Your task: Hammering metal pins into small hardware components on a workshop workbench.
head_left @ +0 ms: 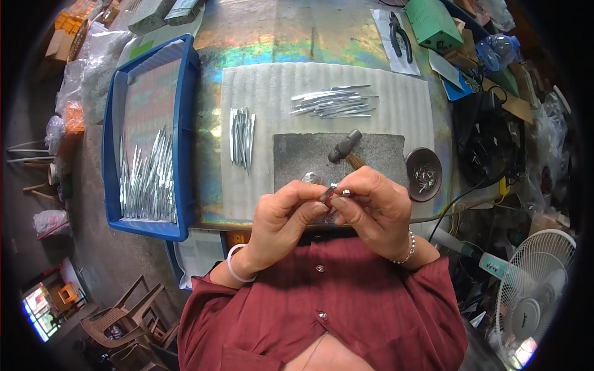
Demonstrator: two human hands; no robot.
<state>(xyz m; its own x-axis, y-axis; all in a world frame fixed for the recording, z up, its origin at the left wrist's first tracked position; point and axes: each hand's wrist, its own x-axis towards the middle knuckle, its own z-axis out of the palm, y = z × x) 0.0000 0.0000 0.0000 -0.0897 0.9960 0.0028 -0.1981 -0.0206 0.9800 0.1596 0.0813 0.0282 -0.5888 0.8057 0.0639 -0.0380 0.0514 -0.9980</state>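
My left hand and my right hand meet above the near edge of a dark grey slab. Each has thumb and forefinger pinched around small shiny metal parts at the fingertips; their exact kind is too small to make out. A hammer lies on the slab, its wooden handle running beneath my right hand. Right of that hand sits a round dark bowl with tiny metal pieces inside. Beyond the slab, a pile of thin silvery metal strips rests on a white foam sheet, with another bundle at its left.
A blue tray with many metal strips stands at the left. Pliers lie at the far right beside a green metal box. A black cable hangs over the right table edge, near a fan. Chairs stand lower left.
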